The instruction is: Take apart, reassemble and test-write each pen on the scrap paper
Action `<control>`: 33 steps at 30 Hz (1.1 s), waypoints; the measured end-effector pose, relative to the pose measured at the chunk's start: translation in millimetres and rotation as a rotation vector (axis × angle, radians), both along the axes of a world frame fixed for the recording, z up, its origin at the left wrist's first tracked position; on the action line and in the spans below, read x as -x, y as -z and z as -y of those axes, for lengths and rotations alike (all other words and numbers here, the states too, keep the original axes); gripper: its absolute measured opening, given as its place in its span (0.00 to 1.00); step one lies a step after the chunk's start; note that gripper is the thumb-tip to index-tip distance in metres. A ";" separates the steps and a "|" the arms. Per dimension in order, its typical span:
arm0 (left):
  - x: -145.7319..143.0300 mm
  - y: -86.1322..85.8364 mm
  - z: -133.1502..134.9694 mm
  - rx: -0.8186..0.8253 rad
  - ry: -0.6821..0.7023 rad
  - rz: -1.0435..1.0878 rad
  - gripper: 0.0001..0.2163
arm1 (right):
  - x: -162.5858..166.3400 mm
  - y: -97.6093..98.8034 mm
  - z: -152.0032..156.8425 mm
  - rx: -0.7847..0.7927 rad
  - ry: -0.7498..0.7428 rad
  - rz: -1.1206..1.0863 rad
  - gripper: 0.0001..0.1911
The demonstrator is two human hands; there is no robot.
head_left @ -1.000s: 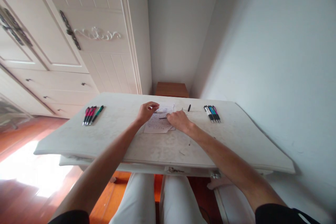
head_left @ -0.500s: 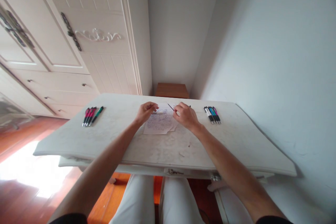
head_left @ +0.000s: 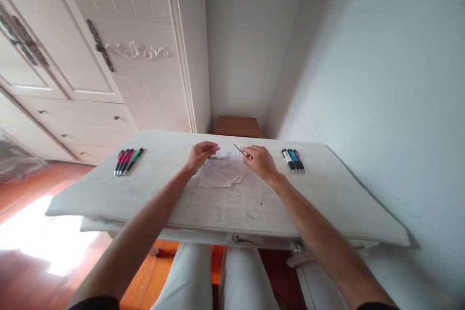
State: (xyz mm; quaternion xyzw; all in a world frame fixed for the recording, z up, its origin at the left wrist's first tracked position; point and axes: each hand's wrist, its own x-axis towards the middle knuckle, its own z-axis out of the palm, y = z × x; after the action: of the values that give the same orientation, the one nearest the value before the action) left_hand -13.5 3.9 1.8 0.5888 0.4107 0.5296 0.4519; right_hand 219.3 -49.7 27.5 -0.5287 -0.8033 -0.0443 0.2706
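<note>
A scribbled sheet of paper lies in the middle of the white table. My left hand rests at the sheet's far left corner, fingers pinched on a small pale pen part that is hard to make out. At the sheet's far right edge, my right hand pinches a thin dark pen refill that points up and to the left.
A row of pink and green pens lies on the left of the table. Another row of pens lies on the right. A white wardrobe stands behind on the left, a wooden cabinet beyond the table, a white wall on the right.
My right hand lifted from the paper, where it lay over the thin refill, and now holds it at the sheet's right edge. The small black part beside it is no longer visible.
</note>
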 end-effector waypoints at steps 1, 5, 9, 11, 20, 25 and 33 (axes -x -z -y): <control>-0.1 0.0 0.0 -0.011 0.001 0.000 0.21 | -0.8 0.3 -0.4 0.002 -0.003 0.005 0.10; 0.7 1.8 -1.2 -0.050 0.003 -0.025 0.20 | -4.1 0.9 -1.6 -0.006 -0.028 0.014 0.09; 1.1 3.8 -2.3 -0.048 0.001 -0.044 0.21 | -4.8 2.1 -2.3 -0.008 -0.065 0.014 0.09; 0.7 4.1 -2.2 -0.041 0.014 -0.043 0.21 | -4.2 3.1 -2.4 -0.007 -0.077 0.009 0.09; -0.7 6.2 -0.2 -0.043 0.078 -0.036 0.19 | -2.7 4.1 -2.0 -0.003 -0.082 0.035 0.09; -1.4 5.9 0.5 -0.034 0.083 -0.053 0.20 | -2.0 4.1 -1.8 0.007 -0.094 0.038 0.09; -0.3 7.8 -0.2 -0.048 0.076 -0.069 0.19 | -2.9 5.9 -2.7 -0.004 -0.119 0.011 0.08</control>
State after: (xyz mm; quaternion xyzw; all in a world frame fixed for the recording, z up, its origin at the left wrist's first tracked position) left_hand -13.3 4.1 -6.0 0.6324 0.3908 0.5012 0.4430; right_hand 222.2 -47.0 21.5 -0.4794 -0.8346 -0.0329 0.2694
